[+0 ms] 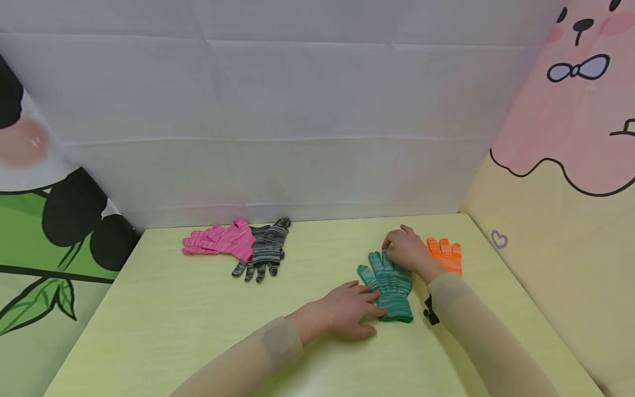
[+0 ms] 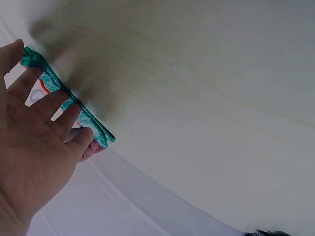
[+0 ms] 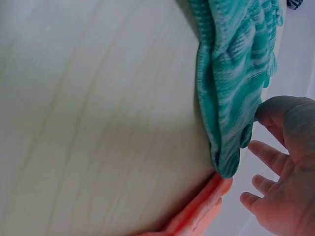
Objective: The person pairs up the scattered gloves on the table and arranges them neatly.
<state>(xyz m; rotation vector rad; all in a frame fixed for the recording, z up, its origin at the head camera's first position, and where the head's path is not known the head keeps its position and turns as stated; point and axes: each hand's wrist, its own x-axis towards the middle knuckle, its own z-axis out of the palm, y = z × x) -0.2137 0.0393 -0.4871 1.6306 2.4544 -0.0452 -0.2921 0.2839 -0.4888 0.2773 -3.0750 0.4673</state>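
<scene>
A teal striped knit glove (image 1: 394, 292) lies on the table, fingers pointing away and cuff toward the front. My left hand (image 1: 347, 311) rests along its left side with fingers spread, the fingertips overlapping the cuff. In the left wrist view, that hand's straight fingers (image 2: 51, 103) reach the teal edge. My right hand (image 1: 409, 251) is at the far end, over the glove's fingertips. The right wrist view has its thumb (image 3: 278, 110) against the teal knit (image 3: 236, 88), other fingers loosely apart. Partly behind the right forearm lies an orange glove (image 1: 446, 255).
Pink gloves (image 1: 223, 240) and grey-black striped gloves (image 1: 268, 245) overlap at the table's back left. A white cloth (image 1: 297, 110) hangs behind the table (image 1: 173, 320). A printed panel (image 1: 560, 220) stands along the right edge. A small black object (image 1: 430, 311) shows by the right sleeve.
</scene>
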